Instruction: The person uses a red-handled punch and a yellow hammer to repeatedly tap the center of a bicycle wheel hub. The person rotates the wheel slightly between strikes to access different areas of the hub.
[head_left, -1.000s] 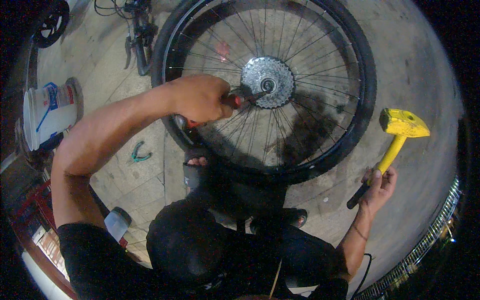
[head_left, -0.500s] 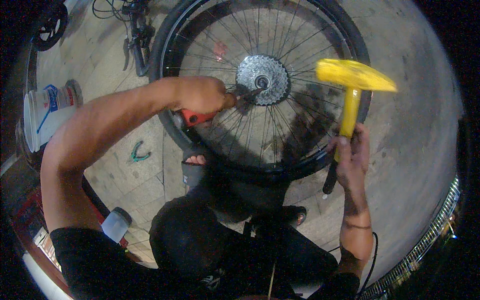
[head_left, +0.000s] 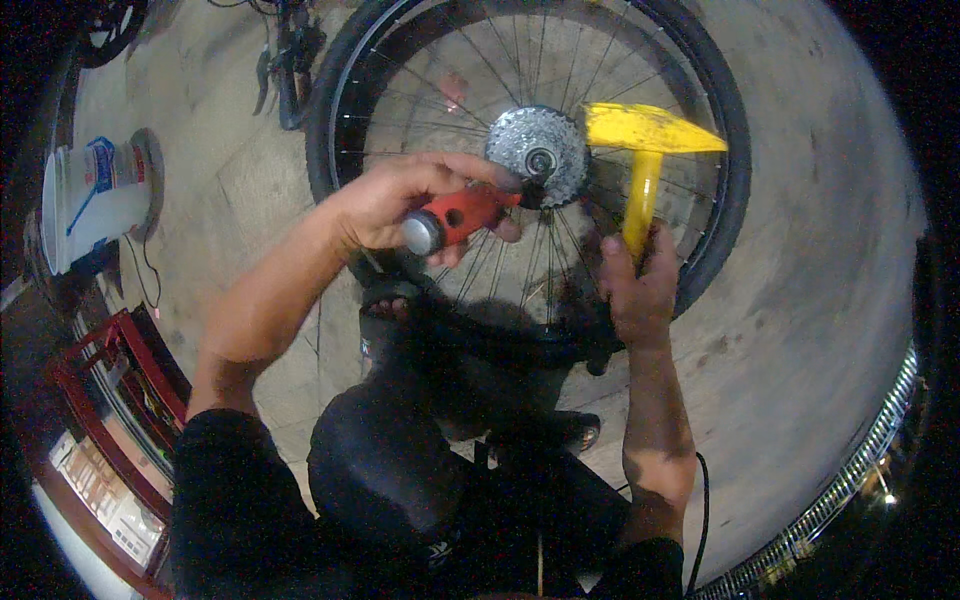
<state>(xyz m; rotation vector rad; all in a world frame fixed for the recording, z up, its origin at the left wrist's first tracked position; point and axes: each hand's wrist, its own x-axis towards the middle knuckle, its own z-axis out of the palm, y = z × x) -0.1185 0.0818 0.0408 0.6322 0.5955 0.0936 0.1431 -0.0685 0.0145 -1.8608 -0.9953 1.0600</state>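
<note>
A bicycle wheel [head_left: 737, 150] lies flat in front of me, its silver sprocket cassette [head_left: 512, 145] facing up. My left hand [head_left: 395, 200] is closed around a red-handled screwdriver [head_left: 462, 218] with a metal end cap, just left of and below the cassette. The fingers hide the tool's tip, so I cannot tell whether it touches the sprockets. To the right, my right hand [head_left: 642, 290] grips the handle of a yellow hammer [head_left: 655, 128]. The hammer's head is over the wheel's spokes, close to the cassette's right side.
A white bucket [head_left: 100, 210] stands at the left. Nearer on that side is a dark red frame [head_left: 120, 400]. Bicycle parts [head_left: 290, 75] lie at the far left on the paving. My sandalled foot [head_left: 385, 308] is beside the tyre's near edge.
My left hand has turned the screwdriver so its capped end shows, and the left elbow has drawn inward. The hammer has moved left toward the cassette.
</note>
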